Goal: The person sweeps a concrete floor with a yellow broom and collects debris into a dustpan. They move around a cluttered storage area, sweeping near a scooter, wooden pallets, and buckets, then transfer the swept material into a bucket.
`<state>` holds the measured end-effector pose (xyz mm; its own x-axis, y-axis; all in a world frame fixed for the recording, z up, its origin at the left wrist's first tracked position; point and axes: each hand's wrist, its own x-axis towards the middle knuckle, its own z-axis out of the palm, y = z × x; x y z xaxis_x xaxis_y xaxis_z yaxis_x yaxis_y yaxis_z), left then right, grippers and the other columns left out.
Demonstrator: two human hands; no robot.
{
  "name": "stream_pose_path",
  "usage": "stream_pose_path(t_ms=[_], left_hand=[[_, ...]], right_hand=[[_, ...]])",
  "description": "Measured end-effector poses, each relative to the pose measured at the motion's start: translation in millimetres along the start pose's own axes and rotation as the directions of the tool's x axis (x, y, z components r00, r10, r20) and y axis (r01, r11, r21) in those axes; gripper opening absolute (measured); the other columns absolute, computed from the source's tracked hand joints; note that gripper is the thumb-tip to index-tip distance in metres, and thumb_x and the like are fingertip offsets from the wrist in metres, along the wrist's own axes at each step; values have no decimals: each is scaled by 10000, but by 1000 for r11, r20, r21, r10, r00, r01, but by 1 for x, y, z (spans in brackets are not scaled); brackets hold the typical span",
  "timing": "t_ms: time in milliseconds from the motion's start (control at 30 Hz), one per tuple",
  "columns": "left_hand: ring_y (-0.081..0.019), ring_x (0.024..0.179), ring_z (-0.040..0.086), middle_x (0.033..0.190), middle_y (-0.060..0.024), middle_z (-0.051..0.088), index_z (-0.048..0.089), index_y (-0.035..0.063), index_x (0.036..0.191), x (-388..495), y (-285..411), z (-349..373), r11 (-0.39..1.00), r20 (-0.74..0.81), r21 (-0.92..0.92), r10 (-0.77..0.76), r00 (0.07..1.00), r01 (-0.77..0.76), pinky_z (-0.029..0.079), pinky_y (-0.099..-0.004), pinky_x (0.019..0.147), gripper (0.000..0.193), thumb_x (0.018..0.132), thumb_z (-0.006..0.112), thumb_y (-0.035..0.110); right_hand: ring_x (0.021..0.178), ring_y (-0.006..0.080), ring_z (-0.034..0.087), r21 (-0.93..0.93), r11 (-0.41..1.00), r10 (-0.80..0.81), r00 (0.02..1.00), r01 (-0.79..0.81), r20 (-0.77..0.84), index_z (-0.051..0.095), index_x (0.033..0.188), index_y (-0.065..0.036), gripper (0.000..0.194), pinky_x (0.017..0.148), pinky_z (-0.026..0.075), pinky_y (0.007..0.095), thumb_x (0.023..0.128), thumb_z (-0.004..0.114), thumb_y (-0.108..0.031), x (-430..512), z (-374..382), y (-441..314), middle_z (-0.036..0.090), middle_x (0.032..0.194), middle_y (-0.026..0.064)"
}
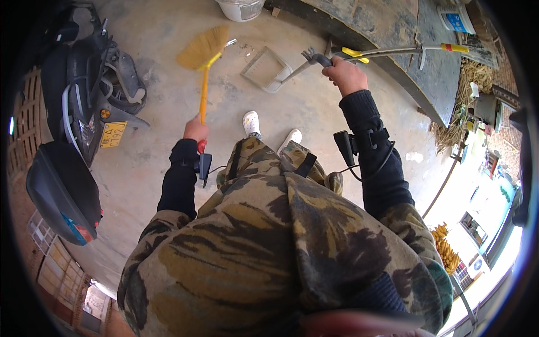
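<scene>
My left hand [196,129] is closed around the yellow-orange handle of a broom [204,92]. The broom's straw-coloured bristles fan out near the concrete floor, with a small pale metallic object just past them. My right hand [347,76] grips the dark upper end of a long-handled dustpan [265,69], whose grey pan lies on the floor between the two hands, right of the bristles. Small bits of debris are scattered on the floor between bristles and pan. Beyond my right hand, a long tool with yellow grips [391,51] extends over a dark board.
A parked motorcycle [76,97] with a black top box [63,193] stands at left. A white bucket [241,9] is at the top. The large dark board [421,80] has its edge along the right, with straw [450,122] beyond it. Yellow corn cobs [445,248] hang at lower right.
</scene>
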<state>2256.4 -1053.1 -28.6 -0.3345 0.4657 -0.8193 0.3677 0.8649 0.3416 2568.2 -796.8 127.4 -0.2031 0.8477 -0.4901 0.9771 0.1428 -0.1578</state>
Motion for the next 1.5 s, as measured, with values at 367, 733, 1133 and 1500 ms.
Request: stream_pose_path(t_ms=[367,733,1133,1500], left_hand=[[-374,903,576,943,-242,599,459,60,1237,-131,-31,-30,995,-4,41,94,996,-94,464,-390,796,534,714,533,142],[-393,811,576,825,-240,602,446,60,1242,-27,3,-19,878,-69,328,390,918,-349,459,-457,718,565,686,513,138],[-397,745,580,762,-236,600,435,88,1256,-78,21,-47,777,13,437,498,867,-453,455,-480,692,548,715,507,143],[-373,813,580,829,-204,609,456,164,1236,-39,10,-66,661,217,612,389,895,-435,459,-467,714,559,681,527,145]], right_hand=[[779,241,619,54,998,9,999,-11,40,609,864,-117,272,666,470,350,726,527,-337,2,-3,0,651,761,53],[782,221,619,19,998,60,997,-61,59,617,878,-122,283,669,469,340,726,528,-345,-1,-4,-4,654,755,25],[606,141,597,94,992,72,994,-80,87,580,848,-117,233,573,442,297,732,557,-317,-24,8,12,620,677,15],[708,220,620,165,946,251,953,-278,168,557,876,-96,254,637,449,357,740,516,-306,-59,7,54,630,701,60]])
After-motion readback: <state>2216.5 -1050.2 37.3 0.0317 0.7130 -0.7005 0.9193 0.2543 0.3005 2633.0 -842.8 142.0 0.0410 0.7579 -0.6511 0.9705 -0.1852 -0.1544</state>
